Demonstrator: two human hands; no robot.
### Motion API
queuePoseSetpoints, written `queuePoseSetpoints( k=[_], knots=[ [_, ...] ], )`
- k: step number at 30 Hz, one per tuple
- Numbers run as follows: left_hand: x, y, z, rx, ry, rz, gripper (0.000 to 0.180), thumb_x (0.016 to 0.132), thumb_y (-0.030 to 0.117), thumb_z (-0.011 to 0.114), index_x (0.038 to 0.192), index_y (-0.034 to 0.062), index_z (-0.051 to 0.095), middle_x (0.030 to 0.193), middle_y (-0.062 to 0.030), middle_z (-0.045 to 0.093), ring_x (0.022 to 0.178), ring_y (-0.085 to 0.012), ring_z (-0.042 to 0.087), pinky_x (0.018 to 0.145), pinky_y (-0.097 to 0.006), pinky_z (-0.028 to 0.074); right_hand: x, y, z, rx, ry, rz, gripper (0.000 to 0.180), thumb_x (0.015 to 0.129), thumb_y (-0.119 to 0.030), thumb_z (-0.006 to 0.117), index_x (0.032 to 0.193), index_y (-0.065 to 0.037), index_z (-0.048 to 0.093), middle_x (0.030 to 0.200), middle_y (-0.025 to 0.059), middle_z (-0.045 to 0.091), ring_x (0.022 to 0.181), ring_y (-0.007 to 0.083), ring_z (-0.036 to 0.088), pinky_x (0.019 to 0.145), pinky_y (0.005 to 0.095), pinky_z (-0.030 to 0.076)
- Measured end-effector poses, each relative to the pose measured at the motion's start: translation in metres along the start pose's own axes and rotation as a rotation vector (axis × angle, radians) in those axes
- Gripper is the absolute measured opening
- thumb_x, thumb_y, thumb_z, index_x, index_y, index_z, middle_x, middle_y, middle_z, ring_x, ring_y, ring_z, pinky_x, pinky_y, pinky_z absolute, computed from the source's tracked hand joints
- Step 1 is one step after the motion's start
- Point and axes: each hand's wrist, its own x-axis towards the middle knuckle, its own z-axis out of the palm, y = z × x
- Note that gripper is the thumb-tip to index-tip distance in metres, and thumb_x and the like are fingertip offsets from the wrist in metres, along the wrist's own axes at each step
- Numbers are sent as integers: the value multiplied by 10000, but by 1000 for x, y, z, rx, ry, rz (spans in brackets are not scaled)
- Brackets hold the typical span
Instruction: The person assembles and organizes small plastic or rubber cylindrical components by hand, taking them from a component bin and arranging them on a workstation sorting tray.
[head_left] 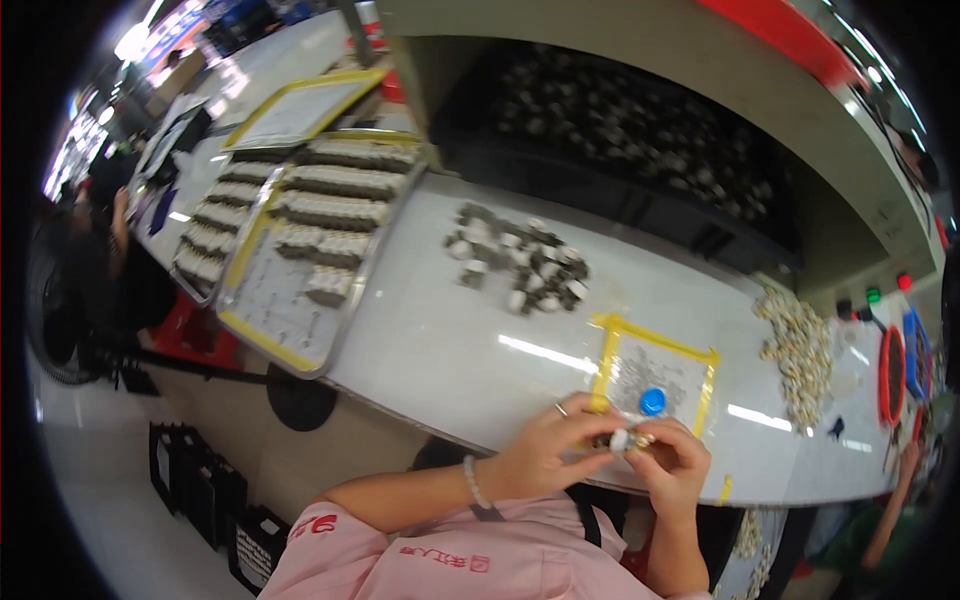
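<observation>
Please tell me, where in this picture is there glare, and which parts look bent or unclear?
Head view: bright streaks of glare lie on the white table; the table edge and metal trays curve toward the rim from fisheye distortion; the corners are black; the small part between the left hand and right hand is too blurred to identify.

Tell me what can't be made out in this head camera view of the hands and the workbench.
- Small part between the left hand and right hand: too small, and fingers cover most of it.
- Loose pile of pieces on the table: too blurred to tell their make.
- Dark bin behind: contents dim and blurred.
- Right edge of the table: bent and cut off by the fisheye rim.
</observation>
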Motion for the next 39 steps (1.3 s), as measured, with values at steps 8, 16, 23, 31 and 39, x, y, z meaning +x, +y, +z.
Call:
queuePoseSetpoints(
  k=[8,16,23,31,39],
  knots=[
    [-16,17,-50,618,110,442,262,769,39,666,1010,-24,589,894,-118,564,749,-264,580,647,-348,493,-3,-7,14,121,-22,116,326,730,82,644,1051,63,594,869,118,628,775,168,609,717,271,520],
    [-50,39,-243,1022,872,-173,232,744,109,719,897,-49,647,753,-108,580,655,-188,578,607,-285,455,10,5,-11,-14,95,-16,253,847,-3,579,1094,49,587,831,118,622,701,152,591,651,248,494],
    [-39,5,-277,917,821,-296,230,763,138,701,891,-51,665,763,-139,618,667,-204,601,622,-301,465,10,0,-18,-108,138,-110,201,857,32,547,1049,67,594,805,100,584,687,143,572,640,239,477],
    [-41,6,-271,1267,716,-247,315,835,233,642,964,-55,647,958,-231,587,926,-356,552,756,-369,454,5,-2,-62,-278,274,-129,182,855,28,559,1025,70,607,804,95,582,690,139,566,622,234,469],
    [37,24,-136,885,141,17,388,756,59,672,1121,-8,560,1111,-198,525,1021,-326,515,899,-378,404,45,-19,-147,-830,427,-138,235,786,8,640,1021,0,637,842,83,619,714,150,606,624,259,489]
  ],
)
